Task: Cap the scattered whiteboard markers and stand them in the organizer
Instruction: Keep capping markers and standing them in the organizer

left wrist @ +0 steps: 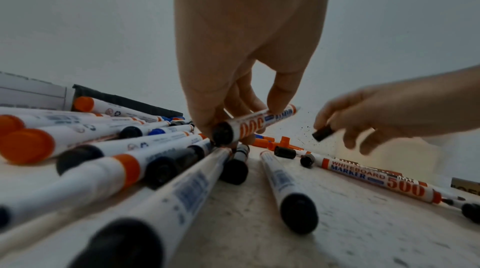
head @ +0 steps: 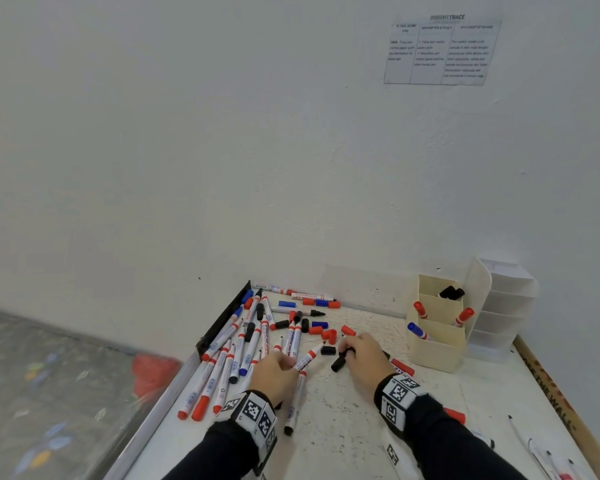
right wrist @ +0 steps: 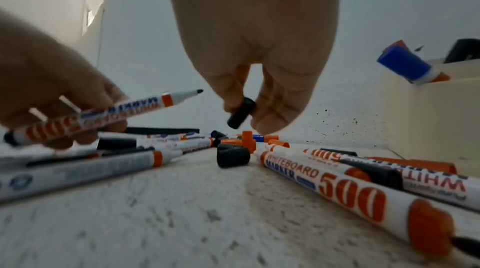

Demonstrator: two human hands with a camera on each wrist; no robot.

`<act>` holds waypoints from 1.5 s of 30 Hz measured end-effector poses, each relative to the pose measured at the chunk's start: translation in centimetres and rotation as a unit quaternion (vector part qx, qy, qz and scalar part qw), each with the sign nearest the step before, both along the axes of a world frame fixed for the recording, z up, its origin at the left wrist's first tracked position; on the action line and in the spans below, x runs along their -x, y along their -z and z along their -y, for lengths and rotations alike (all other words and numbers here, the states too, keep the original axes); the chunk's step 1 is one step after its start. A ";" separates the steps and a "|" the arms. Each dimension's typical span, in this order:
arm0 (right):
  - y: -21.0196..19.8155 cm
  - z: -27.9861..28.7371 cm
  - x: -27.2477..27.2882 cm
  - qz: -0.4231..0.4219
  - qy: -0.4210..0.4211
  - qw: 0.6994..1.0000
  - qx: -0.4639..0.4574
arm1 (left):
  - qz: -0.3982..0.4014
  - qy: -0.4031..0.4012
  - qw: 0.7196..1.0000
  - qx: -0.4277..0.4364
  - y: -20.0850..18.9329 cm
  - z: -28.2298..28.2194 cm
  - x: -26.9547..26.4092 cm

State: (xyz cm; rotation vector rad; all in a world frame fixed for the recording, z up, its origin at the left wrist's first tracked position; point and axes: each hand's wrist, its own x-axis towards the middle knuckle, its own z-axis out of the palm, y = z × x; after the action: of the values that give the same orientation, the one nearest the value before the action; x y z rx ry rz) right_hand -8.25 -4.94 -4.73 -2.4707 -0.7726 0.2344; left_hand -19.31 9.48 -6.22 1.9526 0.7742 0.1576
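Note:
My left hand [head: 278, 367] grips an uncapped black whiteboard marker [head: 309, 356], its tip pointing toward my right hand [head: 364, 355]. In the left wrist view my left hand [left wrist: 241, 118] holds this marker [left wrist: 257, 122] just above the pile. My right hand [right wrist: 250, 114] pinches a black cap [right wrist: 240, 116] a short way from the marker's tip [right wrist: 199, 91]. Many markers [head: 229, 355] and loose caps [head: 329, 336] lie scattered on the white table. The cream organizer [head: 433, 351] stands at the right with several capped markers upright in it.
A white drawer unit [head: 503, 306] stands behind the organizer against the wall. Another black cap [right wrist: 232, 157] lies on the table under my right hand. A black strip [head: 222, 320] lines the table's left edge, and a wooden strip [head: 551, 393] lines the right.

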 end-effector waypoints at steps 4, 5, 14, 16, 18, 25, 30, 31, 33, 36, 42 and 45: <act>-1.4 0.1 0.5 -0.009 -0.041 0.995 -0.095 | 0.016 0.015 1.000 -0.006 0.1 0.5 0.1; -1.5 0.2 0.7 -0.014 -0.051 0.994 -0.101 | 0.021 0.020 0.999 -0.013 0.1 0.7 0.1; -1.2 1.0 1.6 -0.072 -0.014 0.993 -0.097 | 0.035 0.142 0.989 -0.031 -1.0 2.6 0.8; -1.4 0.8 2.0 -0.085 0.001 0.991 -0.106 | 0.010 0.187 0.976 -0.113 -1.4 3.2 0.8; -1.7 0.6 2.3 -0.086 0.006 0.990 -0.111 | -0.005 0.201 0.969 -0.142 -1.8 3.8 0.7; -2.7 1.1 2.1 -0.080 -0.047 0.977 -0.193 | -0.035 0.197 0.951 0.237 -3.4 3.9 0.3; -3.9 1.8 1.2 -0.063 -0.076 0.983 -0.154 | -0.002 0.225 0.960 0.167 -3.8 4.4 -0.6; -4.4 2.1 0.9 -0.057 -0.076 0.984 -0.148 | 0.002 0.231 0.968 0.098 -3.9 4.4 -0.7; -5.5 2.7 0.2 -0.049 -0.062 0.984 -0.160 | -0.011 0.214 0.975 -0.052 -3.4 3.9 -1.0; -7.7 3.9 -2.6 0.002 0.011 0.973 -0.230 | -0.116 0.167 0.954 -0.219 -2.2 2.7 -1.3; -10.8 7.1 -7.3 0.139 0.174 0.924 -0.310 | -0.218 0.142 0.932 -0.253 0.1 2.3 -2.3; -10.2 8.5 -9.7 0.174 0.208 0.925 -0.267 | -0.229 0.146 0.928 -0.256 0.2 2.8 -2.9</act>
State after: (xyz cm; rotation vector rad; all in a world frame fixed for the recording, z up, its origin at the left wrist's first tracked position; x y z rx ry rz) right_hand 1.45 -13.45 5.46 -2.0917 -0.3534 -0.5196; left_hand -16.37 6.69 -6.42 2.6301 0.7736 -0.3216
